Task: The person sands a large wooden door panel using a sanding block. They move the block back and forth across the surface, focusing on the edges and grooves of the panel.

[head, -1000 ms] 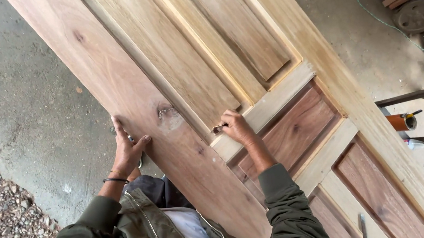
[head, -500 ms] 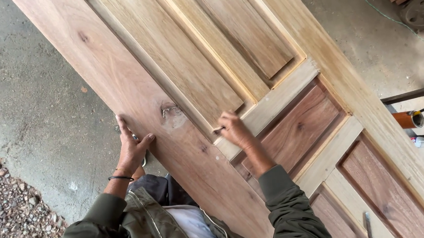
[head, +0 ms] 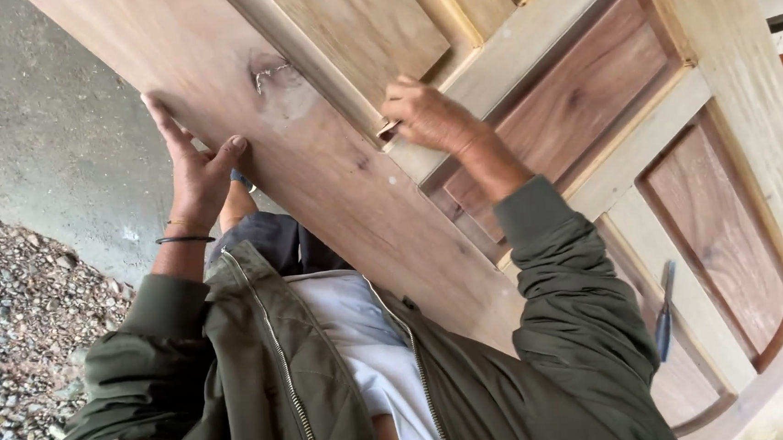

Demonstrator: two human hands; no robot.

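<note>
A: Across the whole view, slanting from upper left to lower right, lies a panelled wooden door (head: 343, 187): pale stiles and rails frame darker reddish panels (head: 585, 96), and a light filled patch (head: 276, 81) marks the broad near stile.

B: And the hands?

A: The left hand (head: 190, 170) is open, fingers spread flat against the door's outer edge, a dark band (head: 182, 239) at the wrist. The right hand (head: 430, 116) is closed around a small tool held at the moulding beside a panel.

B: What is unclear?

A: The tool is almost wholly covered by the fingers, so its kind cannot be told. The door runs out of view at top and bottom. A slim blue-handled tool (head: 664, 311) lies on a lower rail, partly behind the green sleeve (head: 573, 318).
</note>
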